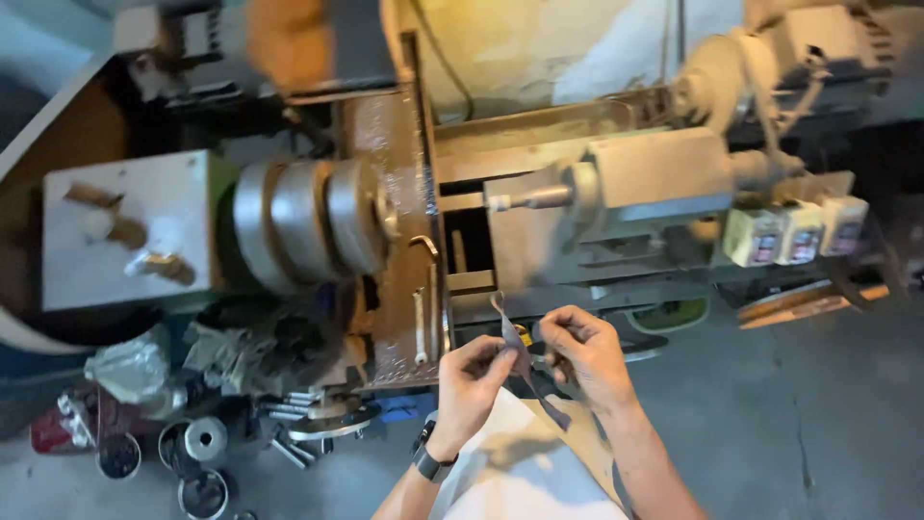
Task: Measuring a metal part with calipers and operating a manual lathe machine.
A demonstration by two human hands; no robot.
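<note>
Both hands pinch a thin dark strip [522,361], perhaps abrasive cloth: left hand [469,383] fingers closed on its middle, right hand [584,353] gripping beside, before the lathe [404,231].

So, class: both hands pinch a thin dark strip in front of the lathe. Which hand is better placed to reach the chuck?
Probably the left hand. It grips the strip on the side nearer the chuck, while the right hand would have to cross over it.
</note>
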